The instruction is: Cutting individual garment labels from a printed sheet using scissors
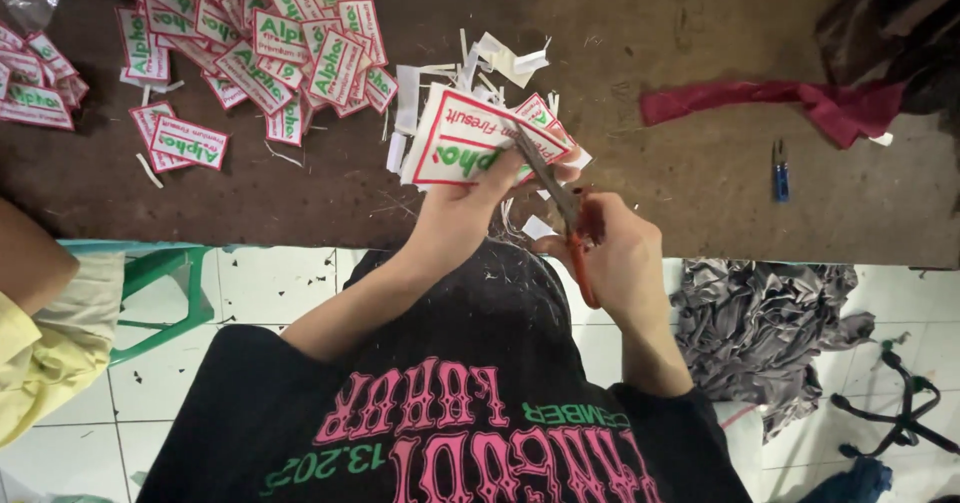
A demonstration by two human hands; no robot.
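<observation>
Head view: the left hand [462,213] grips a stack of white labels [470,138] with red borders, held just over the brown worktop [650,193]. The right hand [610,253] is closed around orange-handled scissors [560,208], whose blades touch the stack's edge. Cut labels [250,43] lie heaped at the upper left; a red cloth [770,98] lies to the right.

A brown worktable [690,193] stands over white floor tiles [270,283] (a green stool [165,283] beside it).
</observation>
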